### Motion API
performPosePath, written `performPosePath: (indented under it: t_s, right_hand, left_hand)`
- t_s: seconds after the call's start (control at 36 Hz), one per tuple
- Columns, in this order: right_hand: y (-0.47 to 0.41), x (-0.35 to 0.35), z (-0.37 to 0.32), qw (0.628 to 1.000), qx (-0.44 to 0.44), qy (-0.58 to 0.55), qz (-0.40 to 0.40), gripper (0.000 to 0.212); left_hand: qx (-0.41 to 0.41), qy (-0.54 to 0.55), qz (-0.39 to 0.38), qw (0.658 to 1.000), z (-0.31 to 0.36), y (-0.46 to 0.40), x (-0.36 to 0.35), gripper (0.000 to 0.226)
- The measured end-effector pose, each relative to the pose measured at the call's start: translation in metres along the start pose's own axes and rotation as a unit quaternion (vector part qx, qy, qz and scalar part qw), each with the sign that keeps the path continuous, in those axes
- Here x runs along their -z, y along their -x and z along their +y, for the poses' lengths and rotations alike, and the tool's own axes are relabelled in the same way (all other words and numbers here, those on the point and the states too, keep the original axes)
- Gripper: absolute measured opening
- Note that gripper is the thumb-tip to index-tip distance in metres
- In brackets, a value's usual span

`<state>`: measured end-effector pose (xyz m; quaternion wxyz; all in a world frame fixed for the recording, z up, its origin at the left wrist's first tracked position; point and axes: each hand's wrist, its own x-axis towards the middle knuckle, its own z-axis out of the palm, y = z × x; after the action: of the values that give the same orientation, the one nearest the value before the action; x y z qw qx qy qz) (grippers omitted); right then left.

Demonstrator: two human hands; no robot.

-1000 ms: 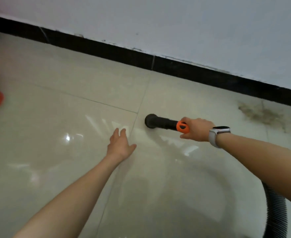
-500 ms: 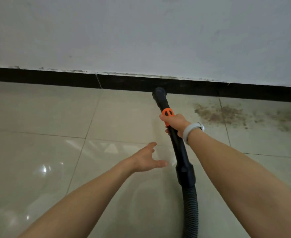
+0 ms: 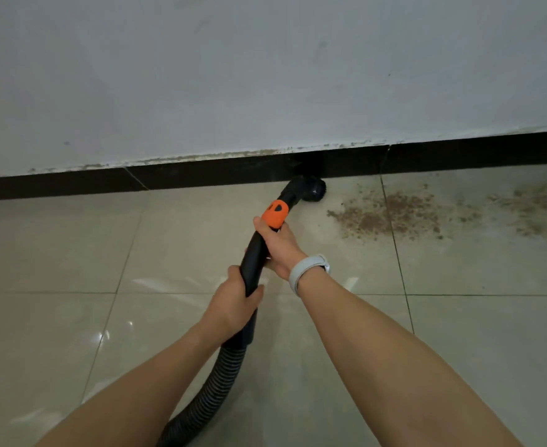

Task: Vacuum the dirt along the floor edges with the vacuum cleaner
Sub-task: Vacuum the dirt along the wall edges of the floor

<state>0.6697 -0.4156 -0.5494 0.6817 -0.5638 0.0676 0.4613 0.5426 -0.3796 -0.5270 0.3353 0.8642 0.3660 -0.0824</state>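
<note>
So the person's got both hands on the wand here. Right hand [image 3: 278,243] is wrapped round the black tube just behind the orange collar [image 3: 276,214], and the left hand [image 3: 233,304] is clamped round the same tube further back, right where it meets the ribbed hose [image 3: 214,388]. Ahead of the right hand, the brush nozzle [image 3: 312,188] sits on the floor tiles [image 3: 72,246], tucked against the black skirting [image 3: 201,175].

The dirt [image 3: 385,214] is off to the right of the nozzle, close but not under it yet, with a thinner patch further along the same edge.

What could go sideways, in my opinion: if the nozzle gets dragged in fast or tilted, the bristles will probably flick the loose grit out across the tiles instead of sucking it up. Jamming it hard into the skirting could scuff the already flaky wall [image 3: 265,75] edge. And the hose loops back under the left arm, so a long sweep right might tug it taut and lift the nozzle.
</note>
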Motion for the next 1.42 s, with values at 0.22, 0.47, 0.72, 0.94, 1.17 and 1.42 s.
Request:
performPosePath:
  t_s: [0.22,0.47,0.72,0.94,1.17,1.42]
  right_hand:
    - [0.01,-0.028,-0.014,0.99,-0.063,-0.125,-0.001,0.038]
    - [0.003,-0.012,-0.018,0.997,-0.054,-0.043,0.015,0.015]
    - [0.004,0.019,-0.009,0.984,-0.009,-0.07,0.165,0.018]
    - [0.005,0.022,-0.026,0.975,-0.024,-0.083,0.203,0.028]
    - [0.005,-0.011,-0.025,0.962,-0.06,-0.083,0.253,0.028]
    - [-0.017,-0.023,-0.02,0.966,-0.072,-0.082,0.236,0.013]
  left_hand:
    - [-0.058,-0.206,0.033,0.976,0.007,0.006,0.043,0.032]
    - [-0.033,0.004,-0.156,0.987,0.007,-0.011,0.037,0.042]
    - [-0.177,-0.093,-0.153,0.968,0.002,-0.03,0.009,0.037]
    - [-0.247,-0.171,-0.068,0.951,0.001,-0.044,0.008,0.035]
    - [-0.338,-0.277,0.038,0.899,-0.022,-0.051,0.028,0.048]
    - [-0.283,-0.313,0.012,0.907,-0.026,-0.06,0.049,0.034]
